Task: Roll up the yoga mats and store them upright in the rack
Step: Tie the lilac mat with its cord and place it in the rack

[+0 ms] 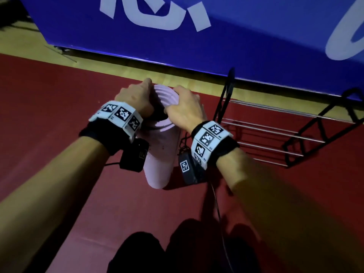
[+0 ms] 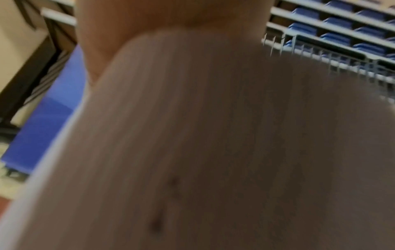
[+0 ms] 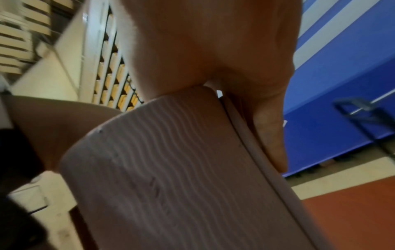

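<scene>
A blurred pink mat [image 2: 213,143] fills the frame under the left hand [image 2: 171,15].

The red floor [image 1: 59,107] carried an upright rolled pink yoga mat [image 1: 160,154], with a black wire rack [image 1: 275,134] just beside it on the right.

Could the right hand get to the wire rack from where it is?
Probably yes: the rack lies just right of the right hand with nothing between, but that hand grips the rolled pink mat.
</scene>
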The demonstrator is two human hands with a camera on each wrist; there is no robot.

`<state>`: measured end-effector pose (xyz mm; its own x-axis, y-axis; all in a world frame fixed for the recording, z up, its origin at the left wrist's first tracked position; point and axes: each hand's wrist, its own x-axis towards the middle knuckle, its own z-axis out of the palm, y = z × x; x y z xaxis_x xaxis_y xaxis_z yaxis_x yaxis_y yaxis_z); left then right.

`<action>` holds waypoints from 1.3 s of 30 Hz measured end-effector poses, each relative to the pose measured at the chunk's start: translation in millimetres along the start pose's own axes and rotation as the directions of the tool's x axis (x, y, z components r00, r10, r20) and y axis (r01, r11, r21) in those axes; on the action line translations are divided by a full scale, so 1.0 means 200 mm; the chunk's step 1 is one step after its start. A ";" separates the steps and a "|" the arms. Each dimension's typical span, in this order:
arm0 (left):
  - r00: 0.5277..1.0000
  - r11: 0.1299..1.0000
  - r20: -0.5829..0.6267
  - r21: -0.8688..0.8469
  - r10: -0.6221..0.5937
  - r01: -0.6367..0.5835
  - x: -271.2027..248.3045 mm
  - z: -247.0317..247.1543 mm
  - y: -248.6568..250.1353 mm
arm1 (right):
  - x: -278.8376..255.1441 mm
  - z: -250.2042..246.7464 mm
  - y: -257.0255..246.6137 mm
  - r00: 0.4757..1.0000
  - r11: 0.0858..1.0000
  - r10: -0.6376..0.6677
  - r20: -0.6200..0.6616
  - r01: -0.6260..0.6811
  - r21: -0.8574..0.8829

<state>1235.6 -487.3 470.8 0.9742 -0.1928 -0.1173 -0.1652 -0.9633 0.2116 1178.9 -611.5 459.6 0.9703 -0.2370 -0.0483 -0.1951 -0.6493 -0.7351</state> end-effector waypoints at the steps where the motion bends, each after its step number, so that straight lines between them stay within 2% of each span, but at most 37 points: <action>1: 1.000 1.000 -0.013 0.010 0.002 -0.001 0.03 0.06 -0.03 | 0.02 0.05 0.04 1.000 1.000 -0.007 -0.009 0.007 0.002; 7: 0.993 1.000 -0.117 -0.005 0.025 -0.026 0.18 0.28 -0.14 | 0.13 0.24 0.18 0.997 0.999 -0.054 -0.060 0.054 -0.006; 11: 0.989 0.999 -0.146 -0.036 -0.006 0.001 0.23 0.47 -0.20 | 0.20 0.37 0.28 0.998 0.998 -0.053 0.015 0.053 -0.023; 17: 0.979 0.995 -0.205 0.097 0.002 0.019 0.31 0.43 -0.14 | 0.33 0.34 0.16 0.997 0.982 -0.021 0.078 0.036 -0.187; 22: 0.993 0.979 -0.104 0.200 0.051 -0.029 0.47 0.49 -0.14 | 0.44 0.38 0.20 0.989 0.968 0.037 0.143 0.000 -0.250; 26: 0.990 0.974 -0.140 0.225 0.033 -0.001 0.47 0.50 -0.19 | 0.49 0.43 0.20 0.990 0.962 -0.029 0.138 0.065 -0.264; 30: 0.992 0.989 -0.130 0.149 0.003 0.017 0.44 0.47 -0.25 | 0.46 0.43 0.18 0.983 0.969 -0.069 0.172 0.106 -0.222; 33: 0.987 0.992 -0.159 0.126 -0.001 0.021 0.40 0.45 -0.19 | 0.45 0.41 0.22 0.983 0.987 -0.089 0.163 0.109 -0.115; 35: 0.986 0.994 -0.153 0.101 0.064 -0.049 0.39 0.45 -0.12 | 0.45 0.41 0.25 0.989 0.995 -0.086 0.122 0.090 -0.035; 37: 0.987 0.988 -0.091 0.095 0.130 -0.121 0.38 0.44 -0.06 | 0.44 0.40 0.27 0.995 0.997 -0.069 0.077 0.066 0.045; 39: 0.983 0.986 -0.087 0.062 0.160 -0.155 0.36 0.45 -0.02 | 0.42 0.39 0.31 0.997 0.994 -0.061 0.056 0.055 0.098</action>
<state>1292.1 -514.7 374.3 0.9448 -0.3276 0.0029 -0.3234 -0.9314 0.1672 1259.4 -615.1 358.3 0.9868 -0.1563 -0.0415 -0.1266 -0.5876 -0.7992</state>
